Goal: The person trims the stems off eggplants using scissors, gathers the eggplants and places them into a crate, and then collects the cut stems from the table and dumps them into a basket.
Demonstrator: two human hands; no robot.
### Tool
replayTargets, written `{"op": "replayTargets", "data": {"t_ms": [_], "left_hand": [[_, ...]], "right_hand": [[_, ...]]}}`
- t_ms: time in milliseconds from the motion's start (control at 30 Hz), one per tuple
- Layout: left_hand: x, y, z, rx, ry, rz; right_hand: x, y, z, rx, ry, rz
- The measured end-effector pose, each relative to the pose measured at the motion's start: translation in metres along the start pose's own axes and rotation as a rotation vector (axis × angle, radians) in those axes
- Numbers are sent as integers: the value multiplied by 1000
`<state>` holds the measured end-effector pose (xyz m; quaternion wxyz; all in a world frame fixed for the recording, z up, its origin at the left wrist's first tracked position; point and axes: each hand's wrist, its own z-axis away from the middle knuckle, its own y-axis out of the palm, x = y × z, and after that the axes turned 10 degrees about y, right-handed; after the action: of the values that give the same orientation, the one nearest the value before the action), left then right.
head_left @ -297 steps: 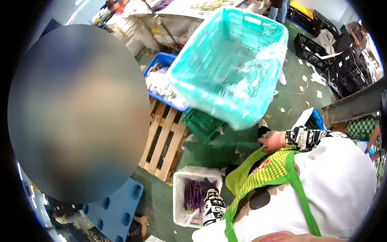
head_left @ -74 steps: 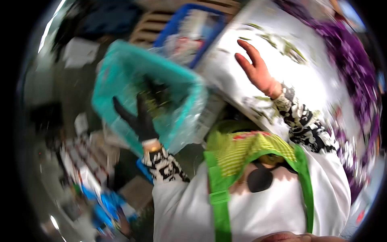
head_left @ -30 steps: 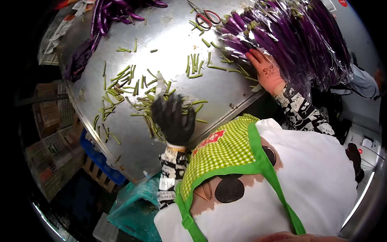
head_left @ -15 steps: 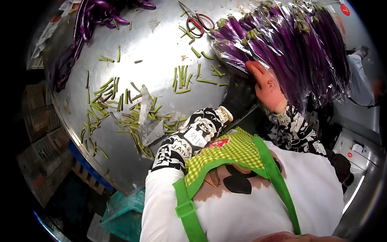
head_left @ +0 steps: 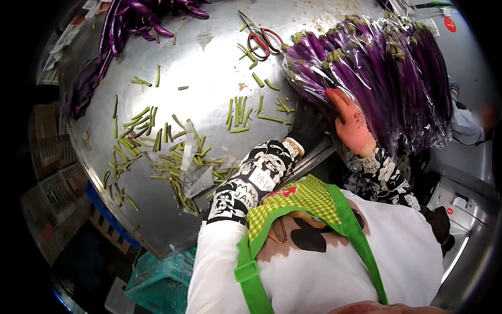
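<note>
Purple eggplants in clear plastic bags (head_left: 361, 86) lie in a row at the right of the metal table. My right hand (head_left: 351, 123), in an orange glove, rests against the nearest bag with its visible fingers stretched out along the plastic. Close beside it, my left hand (head_left: 309, 123) wears a black glove and reaches in at the lower left edge of the same bag. Its fingers are dark and partly hidden, so their grip cannot be made out. Red-handled scissors (head_left: 260, 42) lie with blades apart, left of the bagged eggplants.
Cut green stems (head_left: 138, 123) are scattered over the metal table (head_left: 204, 73), with scraps of pale paper (head_left: 198, 180) among them. Loose eggplants (head_left: 117, 26) lie at the far left. A teal plastic bag (head_left: 159, 280) is below the table edge. Another person's sleeve (head_left: 467, 125) shows at right.
The view has shifted slightly, so the table and bagged eggplants appear a little lower and further right. Both hands stay at the same bag, with little visible change in their pose.
</note>
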<state>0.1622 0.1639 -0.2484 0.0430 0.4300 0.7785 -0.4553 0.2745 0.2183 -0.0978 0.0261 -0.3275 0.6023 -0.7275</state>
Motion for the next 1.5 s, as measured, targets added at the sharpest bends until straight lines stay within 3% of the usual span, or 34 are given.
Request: {"op": "replayTargets", "data": {"t_ms": [200,233,300,367,433,467,500,567,633,700,767,833,1033,1100,1167,1333,1433,1500], "left_hand": [[38,-40,33,-4,-177,-282],[51,-57,46,148,-316,-328],[71,-105,76,1,-423,-463],[62,-166,75,226,-722,-480],[49,-184,69,57,-588,-780],[46,-176,65,61,-477,-736],[43,-162,60,-35,-407,-406],[39,-98,61,16,-154,-43],[39,-74,38,295,39,-176],[52,-84,7,296,-15,-75],[79,-59,-9,73,59,-255],[99,-62,-31,149,-36,-142],[122,-55,-38,65,-194,-127],[132,-74,-24,79,-233,-462],[137,-112,-4,154,-274,-429],[143,-175,49,251,-460,-714],[131,-206,72,301,-608,-829],[115,-223,77,406,-696,-844]], "right_hand": [[-5,7,6,-56,-26,-140],[-8,9,7,-54,2,-210],[-13,8,8,-50,49,-203],[-3,-1,5,-20,88,-331],[9,-9,3,2,115,-342],[12,-10,2,11,136,-379],[14,-11,1,19,156,-414],[12,-13,3,27,151,-380],[9,-13,3,11,122,-336],[11,-17,5,-13,86,-239],[7,-15,6,-31,61,-241],[7,-14,6,-15,54,-240],[8,-5,1,20,18,-7],[7,-2,4,50,9,51],[8,6,7,74,-28,116],[29,16,6,100,-123,270],[73,19,-22,-75,-225,-54],[107,26,-65,-54,-46,-349]]}}
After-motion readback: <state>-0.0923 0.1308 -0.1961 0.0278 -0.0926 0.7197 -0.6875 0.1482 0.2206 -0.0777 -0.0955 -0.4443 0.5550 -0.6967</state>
